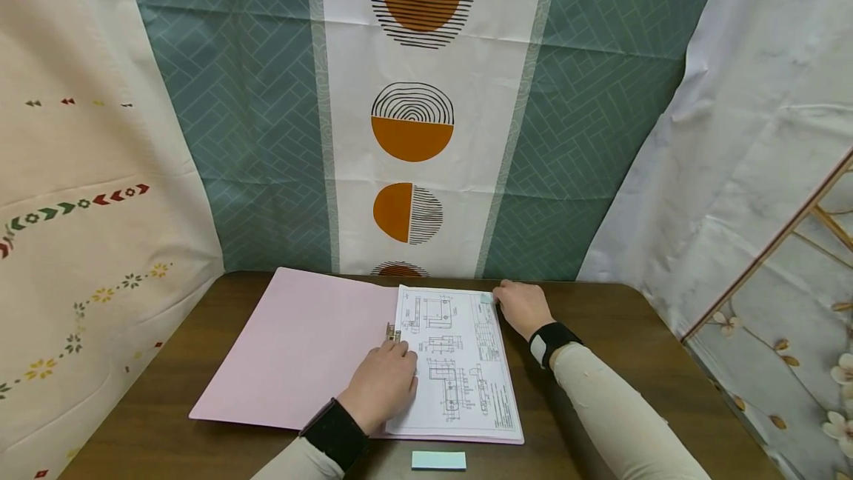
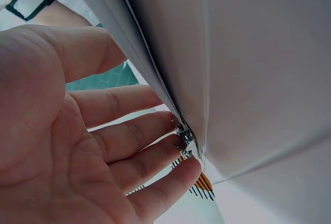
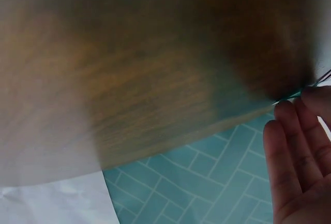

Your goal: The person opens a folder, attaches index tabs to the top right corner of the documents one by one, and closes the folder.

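Note:
A pink folder (image 1: 300, 347) lies spread on the table, with a stack of printed technical drawings (image 1: 460, 369) on its right side. A metal clip (image 1: 392, 332) sits at the stack's left edge. My left hand (image 1: 383, 384) rests over that edge just below the clip; in the left wrist view its fingers are nearly straight, tips against the paper and clip. At the stack's top right corner is a small pale teal sticky note (image 1: 487, 298). My right hand (image 1: 523, 307) pinches the note's outer edge; in the right wrist view thumb and fingertips meet at a teal edge.
A pad of pale teal sticky notes (image 1: 438, 461) lies at the front of the brown wooden table (image 1: 600, 324), below the folder. Patterned cloth (image 1: 266, 132) hangs behind the table's back edge, and lighter cloths hang at both sides.

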{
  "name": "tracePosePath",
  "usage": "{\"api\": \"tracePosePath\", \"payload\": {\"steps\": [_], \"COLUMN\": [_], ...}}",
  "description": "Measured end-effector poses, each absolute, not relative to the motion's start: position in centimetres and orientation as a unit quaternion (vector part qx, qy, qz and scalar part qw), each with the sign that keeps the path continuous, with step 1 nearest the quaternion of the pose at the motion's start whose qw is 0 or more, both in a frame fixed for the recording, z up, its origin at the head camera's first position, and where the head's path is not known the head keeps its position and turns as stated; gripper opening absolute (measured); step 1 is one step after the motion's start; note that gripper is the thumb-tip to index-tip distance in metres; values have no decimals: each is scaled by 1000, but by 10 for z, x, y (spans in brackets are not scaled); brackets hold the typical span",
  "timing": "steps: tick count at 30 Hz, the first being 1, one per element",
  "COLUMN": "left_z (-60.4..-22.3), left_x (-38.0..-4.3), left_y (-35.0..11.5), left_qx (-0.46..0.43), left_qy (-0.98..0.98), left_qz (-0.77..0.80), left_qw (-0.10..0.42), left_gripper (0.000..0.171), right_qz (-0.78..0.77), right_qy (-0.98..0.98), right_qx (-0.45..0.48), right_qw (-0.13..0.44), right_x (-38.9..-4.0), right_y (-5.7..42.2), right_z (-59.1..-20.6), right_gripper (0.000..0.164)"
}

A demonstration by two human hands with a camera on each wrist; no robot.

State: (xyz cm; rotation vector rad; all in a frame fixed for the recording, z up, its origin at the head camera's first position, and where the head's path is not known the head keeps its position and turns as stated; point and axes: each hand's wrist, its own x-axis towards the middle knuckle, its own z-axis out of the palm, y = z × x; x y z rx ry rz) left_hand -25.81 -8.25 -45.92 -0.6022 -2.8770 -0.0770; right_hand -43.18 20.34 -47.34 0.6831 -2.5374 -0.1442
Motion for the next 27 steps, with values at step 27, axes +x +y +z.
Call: {"api": "tracePosePath", "payload": {"steps": [27], "left_z": [-438], "left_x": [-268], "left_y": [-71], "left_qx": [-234], "left_qy": [-963], "left_qz": [39], "left_qw": [124], "left_gripper": [29], "right_qz": [-6], "right_qy": [-944], "right_qx": [248], "right_qw": [216], "right_x": [-426], "right_y": [211], "right_z": [-477], "right_gripper": [15]}}
